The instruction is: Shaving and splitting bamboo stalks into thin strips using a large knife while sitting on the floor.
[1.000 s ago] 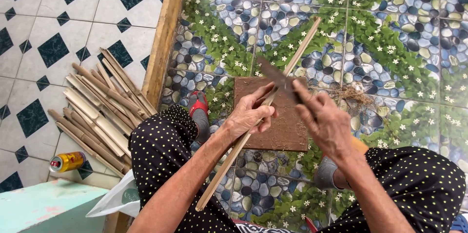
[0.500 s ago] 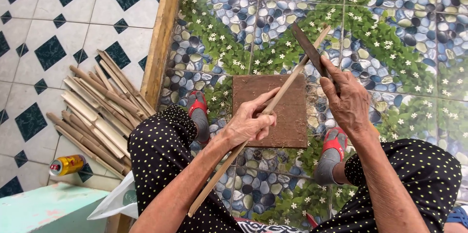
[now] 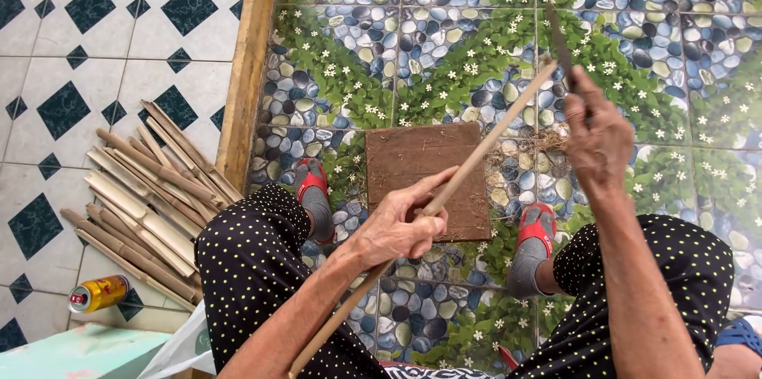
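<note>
My left hand [image 3: 401,224] grips a long thin bamboo strip [image 3: 484,145] that slants from lower left up to the right, over a square brown wooden board [image 3: 413,157] on the floor. My right hand [image 3: 595,133] holds a dark knife [image 3: 559,42], blade pointing up and away, beside the strip's upper end. Both my knees in black dotted trousers and my feet in red sandals flank the board.
A pile of split bamboo pieces [image 3: 139,196] lies on the white tiled floor at left, with a yellow can [image 3: 97,294] near it. A wooden beam [image 3: 246,69] divides the white tiles from the pebble-patterned floor. Shavings [image 3: 540,145] lie right of the board.
My right hand has lifted the knife up and to the right, off the board. The bamboo strip's upper end now rests against the knife hand.
</note>
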